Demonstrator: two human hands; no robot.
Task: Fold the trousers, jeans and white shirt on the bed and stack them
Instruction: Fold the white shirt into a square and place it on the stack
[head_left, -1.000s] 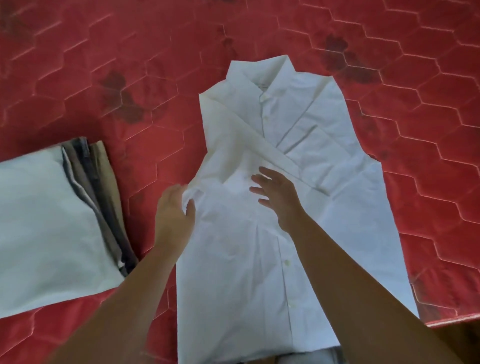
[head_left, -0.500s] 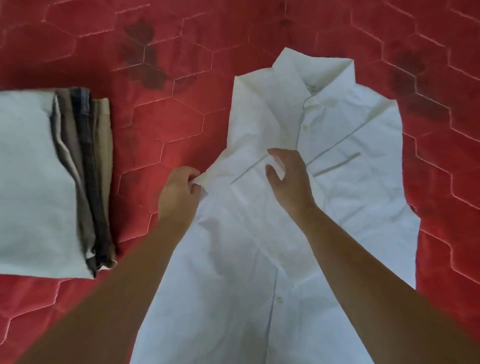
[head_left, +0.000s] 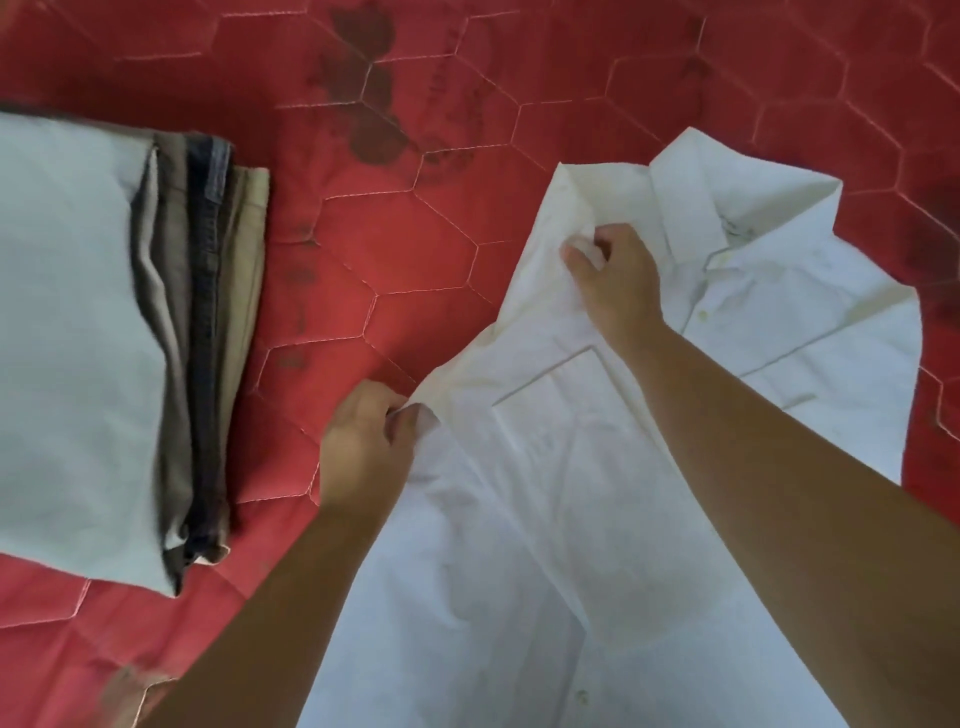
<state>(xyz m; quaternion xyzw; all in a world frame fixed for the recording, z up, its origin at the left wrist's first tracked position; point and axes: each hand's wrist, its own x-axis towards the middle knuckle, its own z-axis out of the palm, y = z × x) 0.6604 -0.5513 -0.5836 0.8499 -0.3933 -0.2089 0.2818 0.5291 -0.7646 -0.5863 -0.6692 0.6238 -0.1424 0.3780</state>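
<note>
The white shirt (head_left: 597, 467) lies front up on the red bed, collar toward the far right, with its left side folded inward over the chest. My left hand (head_left: 363, 441) pinches the shirt's folded left edge at mid height. My right hand (head_left: 613, 275) grips the same folded edge higher up, near the shoulder beside the collar. At the left sits a stack of folded clothes (head_left: 104, 338): a pale garment on top, with brown, dark denim and khaki layers showing along its right side.
The red quilted bedspread (head_left: 389, 260) with hexagon stitching and dark stains spreads around both the stack and the shirt. A strip of bare bedspread separates the stack from the shirt.
My right hand went from lying flat on the shirt's middle to gripping the folded edge near the shoulder. My left hand stayed pinching the left edge. The view shifted left.
</note>
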